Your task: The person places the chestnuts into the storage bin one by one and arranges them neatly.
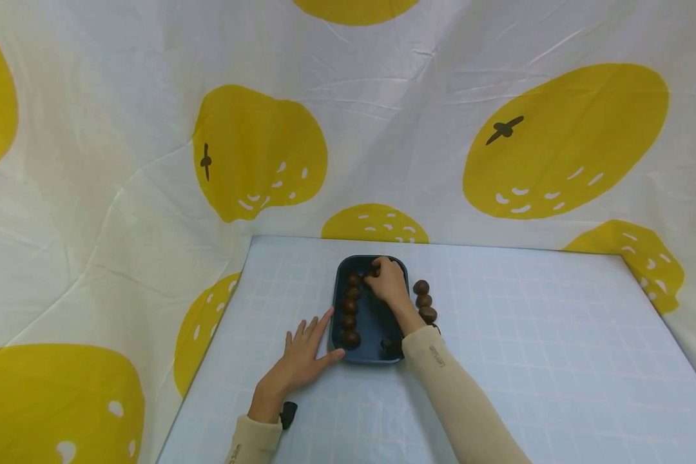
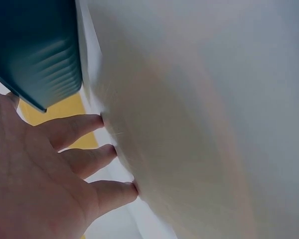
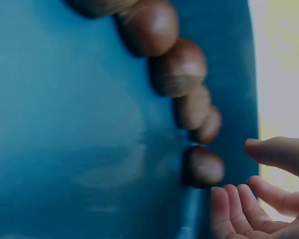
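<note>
My left hand (image 1: pixel 301 362), fingers spread, touches the tray (image 1: pixel 377 322); my right hand (image 1: pixel 390 281), fingers apart, is beside a nut (image 3: pixel 207 168). Row of five (image 1: pixel 350 307) inside, three more nuts (image 1: pixel 424 301) outside.

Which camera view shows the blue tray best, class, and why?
The head view: it shows the blue tray nearly whole, though the right hand covers part. The left wrist view shows only a ribbed section beside the left hand; the right wrist view shows part of its inside, with brown nuts.
</note>
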Demonstrator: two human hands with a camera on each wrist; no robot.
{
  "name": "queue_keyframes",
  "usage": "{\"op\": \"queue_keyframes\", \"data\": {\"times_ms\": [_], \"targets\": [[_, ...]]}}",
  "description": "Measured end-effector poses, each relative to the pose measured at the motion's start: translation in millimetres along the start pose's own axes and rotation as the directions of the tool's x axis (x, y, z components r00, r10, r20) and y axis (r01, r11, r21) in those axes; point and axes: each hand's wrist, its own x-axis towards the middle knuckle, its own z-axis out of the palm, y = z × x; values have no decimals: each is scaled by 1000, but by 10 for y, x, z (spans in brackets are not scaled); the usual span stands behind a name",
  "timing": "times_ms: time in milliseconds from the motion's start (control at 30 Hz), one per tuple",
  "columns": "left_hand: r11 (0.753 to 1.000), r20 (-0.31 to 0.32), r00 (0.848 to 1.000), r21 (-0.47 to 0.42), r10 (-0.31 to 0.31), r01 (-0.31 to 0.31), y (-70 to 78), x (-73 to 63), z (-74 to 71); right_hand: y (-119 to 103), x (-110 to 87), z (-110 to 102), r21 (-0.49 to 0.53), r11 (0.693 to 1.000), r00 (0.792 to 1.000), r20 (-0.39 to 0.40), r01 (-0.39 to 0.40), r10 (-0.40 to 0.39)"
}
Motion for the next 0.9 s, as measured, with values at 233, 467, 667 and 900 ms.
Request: {"op": "queue_keyframes", "data": {"times_ms": [233, 467, 667, 900], "targets": [[1000, -1, 1000, -4, 7, -7, -3, -2, 5, -170, -70, -246, 54, 997, 997, 56, 58, -61], [1000, -3, 1000, 0, 6, -6, -13, 4, -4, -194, -182, -478, 107, 992, 992, 98, 63, -73], [1000, 0, 1000, 6, 4, -4, -24, 3, -9, -125, -238, -576, 149, 986, 994, 70, 70, -82], [1000, 5, 1000, 3, 11, -11, -39, 16, 3, -10, -269, -651, 163, 984, 996, 45, 70, -78]]}}
